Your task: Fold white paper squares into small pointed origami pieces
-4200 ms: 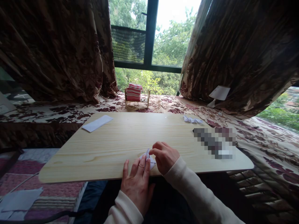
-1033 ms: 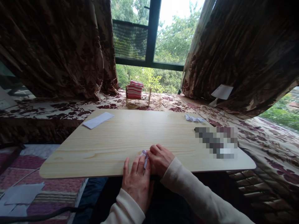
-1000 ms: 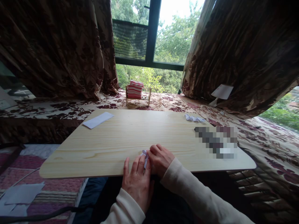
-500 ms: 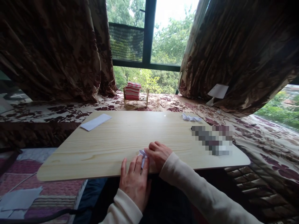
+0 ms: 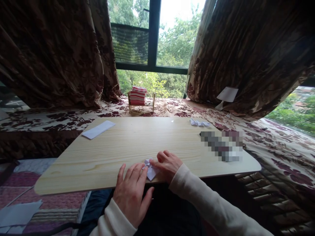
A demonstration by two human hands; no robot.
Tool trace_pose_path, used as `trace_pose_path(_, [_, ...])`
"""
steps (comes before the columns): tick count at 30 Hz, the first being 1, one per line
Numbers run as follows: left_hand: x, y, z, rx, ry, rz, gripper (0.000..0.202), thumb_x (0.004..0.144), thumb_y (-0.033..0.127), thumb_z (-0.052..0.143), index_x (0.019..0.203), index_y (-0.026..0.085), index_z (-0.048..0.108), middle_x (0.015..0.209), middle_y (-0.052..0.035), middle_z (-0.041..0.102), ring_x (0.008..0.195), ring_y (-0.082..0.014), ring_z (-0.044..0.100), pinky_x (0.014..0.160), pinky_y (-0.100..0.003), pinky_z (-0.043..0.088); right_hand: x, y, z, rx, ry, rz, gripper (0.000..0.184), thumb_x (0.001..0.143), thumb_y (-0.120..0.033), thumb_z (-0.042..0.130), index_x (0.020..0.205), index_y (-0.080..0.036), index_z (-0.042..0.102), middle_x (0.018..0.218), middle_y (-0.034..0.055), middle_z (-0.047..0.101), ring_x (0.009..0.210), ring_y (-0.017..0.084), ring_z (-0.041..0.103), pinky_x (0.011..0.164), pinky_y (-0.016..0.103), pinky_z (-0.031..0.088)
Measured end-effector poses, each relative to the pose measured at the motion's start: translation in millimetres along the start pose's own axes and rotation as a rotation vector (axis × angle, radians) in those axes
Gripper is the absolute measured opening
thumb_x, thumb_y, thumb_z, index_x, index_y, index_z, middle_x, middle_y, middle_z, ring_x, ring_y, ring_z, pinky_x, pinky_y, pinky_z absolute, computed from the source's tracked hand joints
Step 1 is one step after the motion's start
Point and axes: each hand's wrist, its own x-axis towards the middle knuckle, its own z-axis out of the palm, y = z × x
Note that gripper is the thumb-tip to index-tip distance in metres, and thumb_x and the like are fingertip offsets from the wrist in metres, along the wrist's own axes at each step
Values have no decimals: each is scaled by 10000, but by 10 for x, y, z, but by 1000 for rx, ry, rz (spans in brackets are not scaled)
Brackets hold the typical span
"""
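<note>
A small folded white paper (image 5: pixel 151 172) lies at the near edge of the light wooden table (image 5: pixel 137 141), between my two hands. My left hand (image 5: pixel 133 186) is flat, fingers stretched and thumb spread apart, with its fingertips touching the paper's left side. From the right, my right hand (image 5: pixel 168 165) has its fingers curled, and its index finger and thumb grip the paper's upper right part. The thumb is mostly hidden behind the hand.
White paper strips (image 5: pixel 98 129) lie at the table's far left. Several small folded paper pieces (image 5: pixel 199 123) sit at the far right, above a pixelated patch. Behind the table are a small rack of folded towels (image 5: pixel 137 95) and a white lamp (image 5: pixel 227 94). More paper (image 5: pixel 21 213) rests lower left.
My left hand has shifted left and its thumb has spread out, uncovering more of the folded paper. My right hand stays at the paper. The whole view has turned slightly.
</note>
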Motion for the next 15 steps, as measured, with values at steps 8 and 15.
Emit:
trace_pose_path(8, [408,-255,47,35,-27,126,230,753,160,441,876,210,629,826,-35,627,923,-212,516,1004,-527,158,8,-17,-6,-2,0,11,271,856,-248,450,1105,-293,549,852,65,532,764,184,414,604,276,329])
trace_pose_path(15, [415,-285,58,41,-106,188,200,731,191,482,854,202,639,806,-39,617,921,-218,502,1002,-539,146,37,-26,-88,20,-86,23,262,871,-255,418,1087,-290,562,879,72,546,788,198,432,612,286,346])
